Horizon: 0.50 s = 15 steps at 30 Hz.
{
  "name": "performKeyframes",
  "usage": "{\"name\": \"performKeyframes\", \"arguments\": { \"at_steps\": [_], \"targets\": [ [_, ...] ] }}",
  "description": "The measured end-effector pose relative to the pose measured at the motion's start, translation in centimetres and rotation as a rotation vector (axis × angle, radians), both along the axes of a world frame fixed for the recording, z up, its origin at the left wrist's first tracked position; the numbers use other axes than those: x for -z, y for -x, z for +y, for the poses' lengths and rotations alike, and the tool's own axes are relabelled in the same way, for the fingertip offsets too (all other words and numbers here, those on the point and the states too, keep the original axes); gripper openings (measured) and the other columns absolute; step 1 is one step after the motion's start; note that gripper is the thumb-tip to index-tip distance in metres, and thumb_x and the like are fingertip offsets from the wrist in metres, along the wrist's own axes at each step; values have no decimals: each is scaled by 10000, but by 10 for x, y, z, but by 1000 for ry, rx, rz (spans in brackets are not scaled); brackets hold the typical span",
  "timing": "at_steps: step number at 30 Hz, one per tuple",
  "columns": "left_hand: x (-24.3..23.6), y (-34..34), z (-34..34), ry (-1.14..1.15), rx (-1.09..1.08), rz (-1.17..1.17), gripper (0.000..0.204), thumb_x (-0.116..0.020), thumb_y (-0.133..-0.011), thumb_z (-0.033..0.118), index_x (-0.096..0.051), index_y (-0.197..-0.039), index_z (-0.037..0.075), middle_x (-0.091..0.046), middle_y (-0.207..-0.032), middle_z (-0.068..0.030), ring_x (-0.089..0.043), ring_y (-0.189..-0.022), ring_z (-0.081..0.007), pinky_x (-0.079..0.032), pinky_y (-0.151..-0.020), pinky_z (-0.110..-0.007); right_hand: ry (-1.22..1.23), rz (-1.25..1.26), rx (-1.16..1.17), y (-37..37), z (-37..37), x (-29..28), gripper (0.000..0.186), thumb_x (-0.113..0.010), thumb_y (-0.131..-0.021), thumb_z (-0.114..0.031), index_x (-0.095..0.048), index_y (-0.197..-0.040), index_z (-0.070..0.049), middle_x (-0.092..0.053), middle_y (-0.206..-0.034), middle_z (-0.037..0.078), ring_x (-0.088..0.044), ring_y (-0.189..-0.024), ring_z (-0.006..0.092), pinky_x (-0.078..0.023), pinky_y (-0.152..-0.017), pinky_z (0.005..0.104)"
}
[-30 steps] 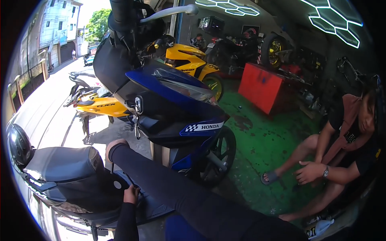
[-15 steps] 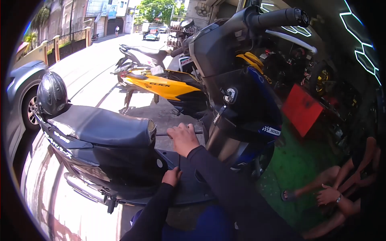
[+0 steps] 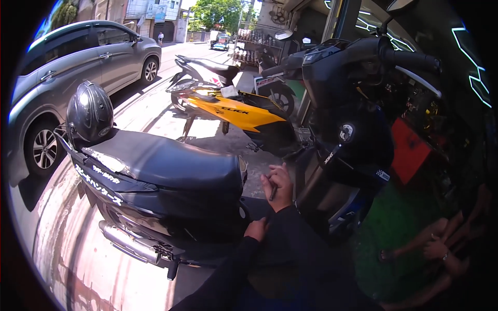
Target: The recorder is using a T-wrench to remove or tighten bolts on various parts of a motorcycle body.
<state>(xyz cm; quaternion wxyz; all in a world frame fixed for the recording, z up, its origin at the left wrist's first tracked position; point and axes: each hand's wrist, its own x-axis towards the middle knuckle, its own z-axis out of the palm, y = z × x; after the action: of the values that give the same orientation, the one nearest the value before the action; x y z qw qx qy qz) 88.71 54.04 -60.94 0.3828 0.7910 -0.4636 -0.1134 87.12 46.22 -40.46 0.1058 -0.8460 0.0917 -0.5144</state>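
At the far left a grey car point(image 3: 67, 67) stands parked on the sunlit street. Next to it is a black scooter point(image 3: 171, 192), its wide black seat point(image 3: 171, 163) running toward the person and a dark glossy helmet point(image 3: 89, 114) resting on the rear end of that seat. A chrome exhaust pipe point(image 3: 129, 243) shows low on the scooter's near side.

The left hand point(image 3: 256, 228), coming out of a black sleeve, is pressed against the scooter's body just below the front of the seat, fingers curled in (whether it grips anything there cannot be told). Just above and to its right, the right hand point(image 3: 278, 186) is closed around a thin dark tool point(image 3: 273, 193), whose tip points down into the step-through gap between the seat and the front leg shield point(image 3: 358, 155).

Behind, a yellow and black motorcycle point(image 3: 244, 114) is parked, with a silver scooter point(image 3: 205, 70) past it. At the right, inside the shaded shop, a red cabinet point(image 3: 410, 150) stands, and another person sits on the green floor point(image 3: 394, 228), hands point(image 3: 436, 248) resting near their knees.
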Motion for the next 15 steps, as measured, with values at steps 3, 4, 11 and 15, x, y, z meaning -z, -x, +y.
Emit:
{"name": "performKeyframes", "arguments": {
  "at_steps": [3, 4, 11, 15],
  "targets": [
    [-7, -3, 2, -14, 12, 1, 267, -585, -938, 273, -604, -1057, 35, -683, -884, -256, -643, -807, -476, -503, -718, -561, -103, -152, -224, -12, 2, 5, 199, -607, -907, -159, -629, -761, -25, -663, -1067, 98, -587, -1110, 321, -412, -1037, 461],
    [-10, -3, 1, -11, 6, 6, 265, -585, -939, 274, -603, -1051, 34, -683, -881, -256, -643, -808, -476, -502, -719, -561, -174, -175, -225, -15, 1, 5, 226, -584, -928, -160, -627, -757, -18, -660, -1113, 106, -581, -1136, 321, -420, -1029, 451],
    [-19, -8, -5, -63, 50, 96, 259, -590, -939, 277, -589, -982, 21, -684, -915, -250, -640, -844, -471, -500, -745, -539, -527, -316, -169, -15, -3, 13, 379, -457, -1038, -246, -687, -973, 48, -591, -1372, 169, -536, -1287, 289, -433, -1010, 357],
    [-12, -12, -7, -49, 115, 173, 267, -576, -952, 253, -590, -993, -11, -689, -920, -239, -637, -849, -467, -495, -745, -519, -763, -385, -480, -11, -14, 25, 502, -361, -1079, -376, -695, -1043, -3, -616, -1301, 215, -587, -1206, 304, -414, -1045, 370]
  ]
}}
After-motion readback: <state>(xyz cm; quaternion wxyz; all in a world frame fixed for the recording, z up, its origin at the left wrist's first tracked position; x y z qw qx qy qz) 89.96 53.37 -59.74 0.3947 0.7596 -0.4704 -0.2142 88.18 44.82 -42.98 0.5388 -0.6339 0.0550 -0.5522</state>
